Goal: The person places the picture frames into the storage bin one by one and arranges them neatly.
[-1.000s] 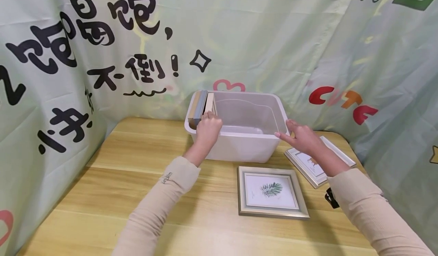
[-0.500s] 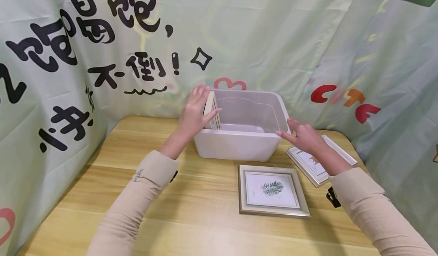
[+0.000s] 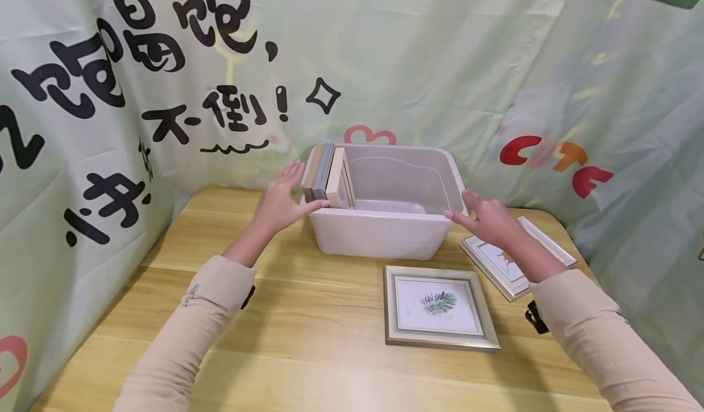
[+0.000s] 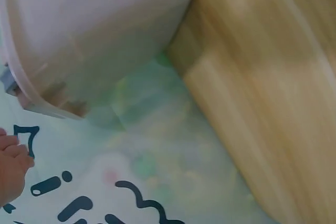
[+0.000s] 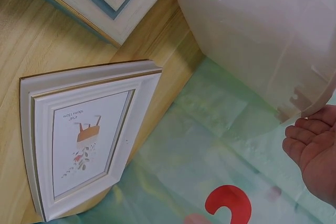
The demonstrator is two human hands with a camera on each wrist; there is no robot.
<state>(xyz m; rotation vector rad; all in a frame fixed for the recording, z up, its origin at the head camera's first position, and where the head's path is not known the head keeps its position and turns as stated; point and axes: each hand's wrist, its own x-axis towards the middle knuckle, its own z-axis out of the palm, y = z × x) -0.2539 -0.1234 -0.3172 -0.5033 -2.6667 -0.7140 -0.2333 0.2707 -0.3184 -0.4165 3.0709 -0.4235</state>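
Observation:
A pale grey plastic bin (image 3: 379, 235) stands at the back of the table, with several picture frames (image 3: 330, 176) upright side by side at its left end. Beside its left rim my left hand (image 3: 279, 203) has straight fingers; the thumb reaches over the near left corner. In the left wrist view, part of the left hand (image 4: 11, 166) shows away from the bin wall. My right hand (image 3: 491, 221) holds the bin's right rim, thumb at the near corner and fingers outside. A silver-gold picture frame (image 3: 441, 345) with a green leaf print lies flat in front.
Right of the bin, a white picture frame (image 5: 97, 140) with an animal print lies on the wooden table (image 3: 308, 363), partly under the right arm in the head view. A printed fabric curtain (image 3: 418, 63) hangs closely behind the bin and at both sides.
My left hand has let go of the upright frames, lifted over them and moved left to the bin's rim, its fingers straightened. The right hand stays on the right rim.

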